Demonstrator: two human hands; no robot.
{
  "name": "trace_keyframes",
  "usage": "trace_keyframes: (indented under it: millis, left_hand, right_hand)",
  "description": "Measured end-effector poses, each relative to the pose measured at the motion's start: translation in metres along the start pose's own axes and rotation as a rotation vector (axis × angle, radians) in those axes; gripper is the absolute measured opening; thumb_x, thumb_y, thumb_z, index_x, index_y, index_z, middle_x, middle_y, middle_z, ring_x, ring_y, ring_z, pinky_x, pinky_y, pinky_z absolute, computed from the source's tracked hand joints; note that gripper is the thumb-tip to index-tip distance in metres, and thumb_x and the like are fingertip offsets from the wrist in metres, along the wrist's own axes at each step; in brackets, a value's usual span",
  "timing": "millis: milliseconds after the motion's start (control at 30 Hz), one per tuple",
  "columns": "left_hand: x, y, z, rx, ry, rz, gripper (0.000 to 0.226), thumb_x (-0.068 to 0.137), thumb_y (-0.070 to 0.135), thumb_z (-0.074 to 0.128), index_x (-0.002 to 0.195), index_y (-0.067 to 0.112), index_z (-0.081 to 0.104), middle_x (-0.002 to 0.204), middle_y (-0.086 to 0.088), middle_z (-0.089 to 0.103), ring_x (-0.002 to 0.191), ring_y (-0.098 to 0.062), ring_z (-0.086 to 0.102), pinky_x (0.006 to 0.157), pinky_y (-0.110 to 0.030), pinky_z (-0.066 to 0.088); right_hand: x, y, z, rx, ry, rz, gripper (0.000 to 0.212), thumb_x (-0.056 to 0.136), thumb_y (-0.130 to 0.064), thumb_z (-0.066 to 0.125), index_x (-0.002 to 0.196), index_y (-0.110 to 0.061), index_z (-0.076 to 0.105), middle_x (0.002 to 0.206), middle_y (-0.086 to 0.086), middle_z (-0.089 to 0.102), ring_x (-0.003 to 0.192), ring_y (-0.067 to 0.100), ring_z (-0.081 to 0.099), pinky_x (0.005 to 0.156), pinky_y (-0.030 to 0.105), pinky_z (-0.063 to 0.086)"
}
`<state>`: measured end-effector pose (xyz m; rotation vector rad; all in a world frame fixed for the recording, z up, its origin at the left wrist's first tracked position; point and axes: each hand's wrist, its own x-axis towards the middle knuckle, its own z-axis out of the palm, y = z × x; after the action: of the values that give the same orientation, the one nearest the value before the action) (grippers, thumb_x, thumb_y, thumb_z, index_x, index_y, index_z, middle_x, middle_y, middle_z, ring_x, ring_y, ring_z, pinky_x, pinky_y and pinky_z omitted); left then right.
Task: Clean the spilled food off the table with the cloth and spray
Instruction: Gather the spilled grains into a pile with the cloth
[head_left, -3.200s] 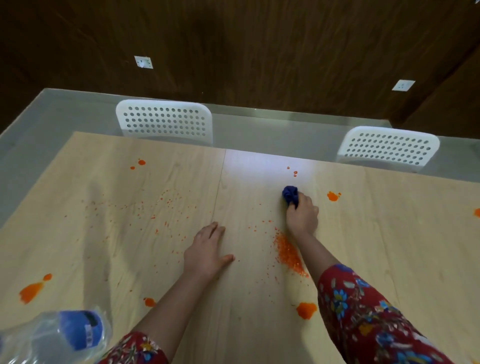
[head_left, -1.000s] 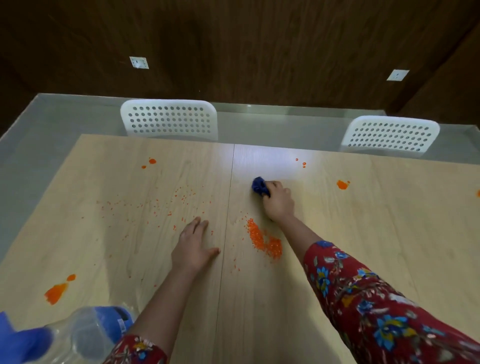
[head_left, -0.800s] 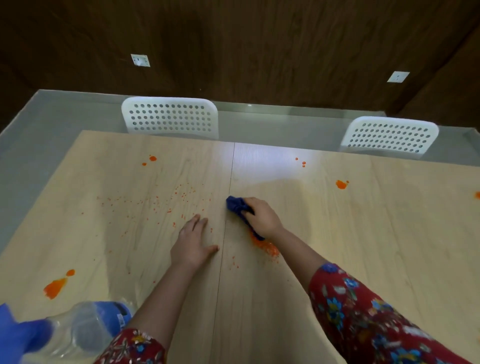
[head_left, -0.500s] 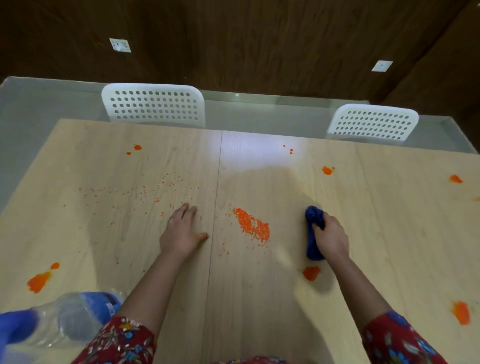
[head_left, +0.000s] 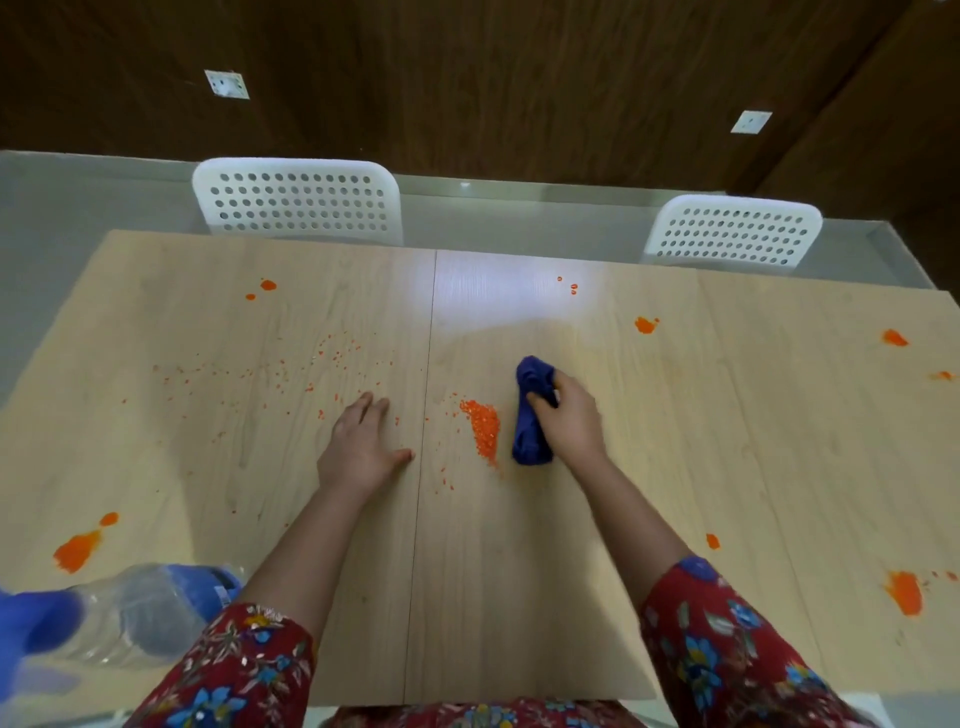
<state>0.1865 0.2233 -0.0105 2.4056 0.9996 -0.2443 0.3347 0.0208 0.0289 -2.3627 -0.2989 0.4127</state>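
Observation:
My right hand grips a bunched dark blue cloth and presses it on the light wooden table. Just left of the cloth lies a swept-up ridge of orange crumbs. My left hand rests flat on the table with straight fingers, left of the centre seam. Fine orange crumbs are scattered beyond my left hand. A clear spray bottle with a blue head lies on its side at the near left corner.
Orange blobs dot the table: near left, far left, far middle, far right and near right. Two white perforated chairs stand at the far edge before a dark wood wall.
My right hand swept the cloth from the far middle leftward, then out to the right and back in, gathering crumbs into one ridge. A blob near the cloth is gone. My left hand stayed.

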Motion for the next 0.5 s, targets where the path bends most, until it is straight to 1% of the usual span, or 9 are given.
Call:
trace_keyframes:
  millis: [67,133,200,233,267,333,367,500]
  left_hand:
    - [0.0,-0.001,0.0,0.003,0.002,0.006,0.083,0.08,0.046,0.071,0.149,0.029,0.028,0.159,0.01,0.016,0.144,-0.017,0.019,0.107,-0.043,0.039]
    - [0.0,-0.001,0.0,0.006,-0.004,0.006,0.083,0.081,0.045,0.071,0.15,0.029,0.028,0.159,0.01,0.016,0.145,-0.017,0.019,0.107,-0.044,0.039]
    - [0.0,-0.001,0.001,0.008,-0.005,0.001,0.083,0.081,0.045,0.071,0.15,0.029,0.027,0.159,0.01,0.016,0.145,-0.017,0.018,0.106,-0.044,0.04]
    - [0.0,-0.001,0.001,0.008,-0.002,0.0,0.083,0.081,0.045,0.07,0.15,0.029,0.027,0.159,0.01,0.015,0.145,-0.017,0.018,0.106,-0.044,0.04]
    - [0.0,-0.001,0.002,0.006,0.0,0.001,0.083,0.081,0.045,0.07,0.15,0.029,0.027,0.159,0.01,0.015,0.145,-0.016,0.018,0.106,-0.044,0.04]
    - [0.0,-0.001,0.002,-0.003,0.002,0.007,0.083,0.081,0.045,0.07,0.15,0.029,0.027,0.159,0.01,0.015,0.145,-0.016,0.018,0.106,-0.043,0.039]
    - [0.0,-0.002,0.002,-0.005,0.001,0.005,0.083,0.081,0.045,0.07,0.15,0.029,0.027,0.159,0.011,0.015,0.145,-0.016,0.018,0.106,-0.042,0.039]
    - [-0.001,-0.001,0.001,-0.003,-0.002,0.005,0.084,0.082,0.045,0.07,0.151,0.029,0.025,0.16,0.01,0.014,0.145,-0.016,0.017,0.106,-0.042,0.039]
  right_hand:
    - [-0.008,0.019,-0.029,-0.055,-0.018,0.063,0.029,0.09,-0.02,0.06,0.118,-0.01,0.057,0.114,0.009,0.064,0.101,0.028,0.061,0.082,0.037,0.049]
    - [-0.029,0.039,-0.048,-0.128,-0.097,0.136,0.028,0.089,-0.022,0.062,0.115,-0.012,0.056,0.11,0.007,0.064,0.098,0.026,0.062,0.08,0.036,0.049]
    - [-0.059,0.058,-0.048,-0.223,-0.165,0.165,0.018,0.088,-0.022,0.063,0.102,-0.015,0.054,0.099,0.004,0.062,0.092,0.025,0.061,0.07,0.032,0.045]
    - [-0.074,0.064,-0.043,-0.286,-0.184,0.159,0.017,0.088,-0.024,0.063,0.099,-0.016,0.051,0.097,0.003,0.059,0.092,0.026,0.061,0.065,0.03,0.041]
    - [-0.087,0.069,-0.034,-0.327,-0.189,0.146,0.019,0.09,-0.025,0.061,0.103,-0.016,0.051,0.1,0.003,0.057,0.093,0.026,0.06,0.064,0.028,0.039]
    - [-0.102,0.071,-0.015,-0.315,-0.137,0.15,0.035,0.093,-0.028,0.059,0.123,-0.014,0.048,0.115,0.007,0.052,0.1,0.027,0.059,0.073,0.027,0.043]
    - [-0.101,0.066,-0.005,-0.274,-0.106,0.159,0.039,0.093,-0.028,0.058,0.127,-0.012,0.047,0.12,0.008,0.051,0.103,0.028,0.058,0.078,0.029,0.044]
    - [-0.072,0.026,0.038,-0.082,-0.04,0.123,0.036,0.093,-0.026,0.058,0.124,-0.009,0.05,0.119,0.01,0.052,0.102,0.028,0.059,0.085,0.036,0.048]
